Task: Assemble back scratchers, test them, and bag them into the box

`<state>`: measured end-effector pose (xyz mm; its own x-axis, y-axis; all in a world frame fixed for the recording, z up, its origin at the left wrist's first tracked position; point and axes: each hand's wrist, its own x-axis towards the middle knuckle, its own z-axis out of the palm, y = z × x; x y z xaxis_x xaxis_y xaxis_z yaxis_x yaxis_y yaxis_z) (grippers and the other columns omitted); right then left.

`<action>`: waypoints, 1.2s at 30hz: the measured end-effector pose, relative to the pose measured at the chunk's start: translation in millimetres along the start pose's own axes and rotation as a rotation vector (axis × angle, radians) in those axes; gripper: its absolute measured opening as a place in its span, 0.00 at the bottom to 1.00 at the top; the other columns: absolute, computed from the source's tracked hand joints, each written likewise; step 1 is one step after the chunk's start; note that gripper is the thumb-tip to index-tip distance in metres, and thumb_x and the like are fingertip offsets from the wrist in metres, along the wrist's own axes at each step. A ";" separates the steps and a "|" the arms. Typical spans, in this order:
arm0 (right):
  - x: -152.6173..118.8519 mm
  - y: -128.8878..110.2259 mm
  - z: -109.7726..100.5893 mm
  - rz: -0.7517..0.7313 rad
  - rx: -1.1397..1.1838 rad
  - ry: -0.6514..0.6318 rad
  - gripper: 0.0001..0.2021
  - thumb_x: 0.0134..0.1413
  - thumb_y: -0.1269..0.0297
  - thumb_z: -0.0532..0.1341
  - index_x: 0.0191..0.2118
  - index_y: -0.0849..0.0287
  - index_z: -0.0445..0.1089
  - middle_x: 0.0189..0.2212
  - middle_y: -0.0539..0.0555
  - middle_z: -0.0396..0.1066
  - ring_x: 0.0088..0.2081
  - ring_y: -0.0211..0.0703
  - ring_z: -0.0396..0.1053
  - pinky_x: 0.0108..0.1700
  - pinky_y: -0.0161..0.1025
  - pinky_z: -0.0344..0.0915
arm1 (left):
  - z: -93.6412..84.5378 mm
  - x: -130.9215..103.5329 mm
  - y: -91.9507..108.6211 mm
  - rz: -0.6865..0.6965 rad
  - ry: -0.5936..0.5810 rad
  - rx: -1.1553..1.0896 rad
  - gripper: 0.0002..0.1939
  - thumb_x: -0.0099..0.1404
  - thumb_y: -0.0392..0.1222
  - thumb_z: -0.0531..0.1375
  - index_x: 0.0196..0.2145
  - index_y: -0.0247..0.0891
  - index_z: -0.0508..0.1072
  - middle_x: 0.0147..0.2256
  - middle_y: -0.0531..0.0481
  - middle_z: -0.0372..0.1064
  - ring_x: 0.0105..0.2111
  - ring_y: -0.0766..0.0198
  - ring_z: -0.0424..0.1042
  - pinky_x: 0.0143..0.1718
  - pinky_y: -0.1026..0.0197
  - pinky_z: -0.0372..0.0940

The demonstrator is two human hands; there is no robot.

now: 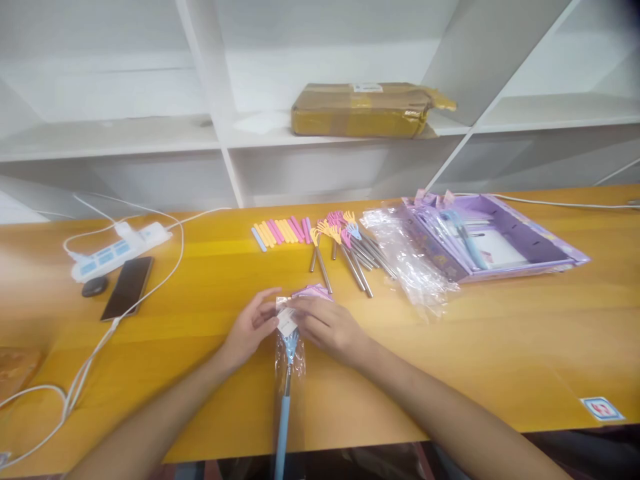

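A blue back scratcher [283, 427] lies in a clear plastic sleeve [299, 387], its hand-shaped head toward the back and its handle over the table's front edge. My left hand [250, 327] is at the left side of the sleeve's top, thumb and fingers closed around its edge. From the right, my right hand [327, 327] pinches a small white card [287, 321] at the sleeve's mouth. Pink-purple cards [315, 291] lie just behind my right hand. Beyond them are several metal scratcher rods [357, 267] with coloured heads.
Coloured handle tubes [281, 232] lie in a row at the back. A purple box [530, 263] and plastic bags [420, 273] are at the right. A power strip [120, 253], phone [127, 288] and white cables are at the left. A cardboard box [360, 113] sits on the shelf.
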<state>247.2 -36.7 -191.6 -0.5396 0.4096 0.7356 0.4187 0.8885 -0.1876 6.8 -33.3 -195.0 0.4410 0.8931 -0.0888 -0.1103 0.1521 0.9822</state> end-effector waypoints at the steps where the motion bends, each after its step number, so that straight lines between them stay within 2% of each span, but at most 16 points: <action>1: -0.4 0.6 -0.2 0.013 0.011 0.003 0.14 0.64 0.77 0.64 0.53 0.60 0.70 0.56 0.65 0.76 0.60 0.53 0.73 0.59 0.51 0.75 | -0.2 -0.9 0.0 0.003 0.001 -0.010 0.30 0.72 0.49 0.65 0.68 0.44 0.63 0.56 0.40 0.77 0.57 0.50 0.75 0.62 0.50 0.64; 6: -4.5 3.2 3.9 0.136 0.079 0.082 0.15 0.66 0.78 0.63 0.54 0.56 0.71 0.52 0.61 0.79 0.58 0.49 0.76 0.57 0.48 0.77 | 3.0 -4.6 -0.6 0.023 -0.032 -0.009 0.32 0.75 0.49 0.62 0.70 0.47 0.58 0.61 0.39 0.72 0.61 0.49 0.72 0.65 0.47 0.62; 10: -4.9 3.5 8.2 0.391 0.263 0.192 0.08 0.68 0.73 0.63 0.48 0.53 0.73 0.47 0.56 0.81 0.50 0.44 0.80 0.54 0.44 0.78 | 8.0 -3.6 -6.3 0.070 -0.053 -0.004 0.36 0.73 0.42 0.64 0.71 0.51 0.51 0.60 0.41 0.71 0.60 0.53 0.72 0.64 0.48 0.63; 13: -3.9 4.1 10.0 0.639 0.411 0.257 0.02 0.68 0.64 0.66 0.44 0.54 0.73 0.43 0.55 0.82 0.45 0.44 0.82 0.48 0.42 0.79 | 10.1 -2.8 -9.4 0.120 -0.065 0.023 0.31 0.73 0.40 0.63 0.68 0.51 0.56 0.62 0.40 0.66 0.55 0.56 0.74 0.60 0.50 0.67; 15: -3.1 4.9 11.3 0.775 0.493 0.289 0.07 0.67 0.58 0.67 0.42 0.55 0.73 0.40 0.55 0.82 0.40 0.44 0.82 0.42 0.40 0.79 | 10.4 -3.3 -9.2 0.117 -0.071 0.061 0.28 0.74 0.40 0.63 0.66 0.50 0.59 0.64 0.39 0.64 0.53 0.57 0.75 0.57 0.52 0.69; 17: -1.9 5.0 12.3 0.857 0.560 0.316 0.10 0.66 0.54 0.67 0.41 0.56 0.72 0.37 0.54 0.81 0.36 0.44 0.81 0.39 0.40 0.79 | 10.2 -4.3 -7.8 0.097 -0.092 0.082 0.26 0.74 0.40 0.62 0.66 0.48 0.61 0.60 0.39 0.67 0.51 0.58 0.75 0.56 0.53 0.70; 20: 0.7 3.1 12.4 0.892 0.628 0.329 0.13 0.65 0.52 0.67 0.42 0.56 0.71 0.35 0.54 0.81 0.35 0.44 0.80 0.37 0.39 0.77 | 9.8 -5.9 -4.7 0.084 -0.128 0.124 0.24 0.74 0.39 0.62 0.65 0.45 0.65 0.54 0.39 0.71 0.50 0.57 0.75 0.56 0.53 0.70; 25: 2.0 -0.3 9.5 0.870 0.685 0.323 0.12 0.66 0.53 0.67 0.43 0.56 0.71 0.35 0.53 0.80 0.33 0.41 0.79 0.35 0.37 0.75 | 10.0 -7.8 -1.4 0.124 -0.151 0.188 0.28 0.74 0.37 0.60 0.69 0.48 0.65 0.59 0.38 0.64 0.49 0.57 0.76 0.56 0.52 0.72; 28: 0.6 1.4 7.7 0.862 0.622 0.331 0.11 0.68 0.53 0.65 0.42 0.56 0.71 0.36 0.52 0.79 0.34 0.41 0.78 0.37 0.37 0.74 | 10.2 -8.1 -1.2 0.122 -0.147 0.169 0.30 0.74 0.38 0.61 0.71 0.49 0.64 0.59 0.39 0.62 0.48 0.58 0.76 0.55 0.53 0.73; 31: -1.0 4.0 6.5 0.827 0.518 0.333 0.10 0.69 0.54 0.65 0.41 0.56 0.73 0.36 0.52 0.77 0.37 0.41 0.76 0.41 0.37 0.73 | 10.0 -6.6 0.3 0.124 -0.151 0.083 0.30 0.73 0.41 0.63 0.70 0.48 0.65 0.63 0.38 0.62 0.56 0.53 0.74 0.60 0.51 0.71; 34: -2.4 5.4 7.4 0.817 0.484 0.312 0.10 0.69 0.54 0.64 0.40 0.56 0.74 0.36 0.52 0.77 0.37 0.41 0.75 0.41 0.38 0.73 | 8.2 -3.6 3.1 0.105 -0.183 -0.039 0.32 0.70 0.47 0.67 0.69 0.45 0.67 0.67 0.36 0.63 0.66 0.45 0.66 0.67 0.46 0.63; 36: -3.0 6.3 8.3 0.809 0.477 0.291 0.10 0.69 0.54 0.64 0.41 0.55 0.74 0.36 0.52 0.77 0.37 0.42 0.75 0.41 0.39 0.73 | 6.4 -1.4 4.6 0.088 -0.190 -0.120 0.33 0.70 0.49 0.67 0.69 0.42 0.68 0.68 0.34 0.64 0.69 0.42 0.62 0.70 0.42 0.59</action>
<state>245.4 -30.5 -200.4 0.0076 0.9211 0.3892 0.2088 0.3792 -0.9015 11.4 -36.5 -189.3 0.5836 0.8111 0.0403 -0.2555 0.1364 0.9571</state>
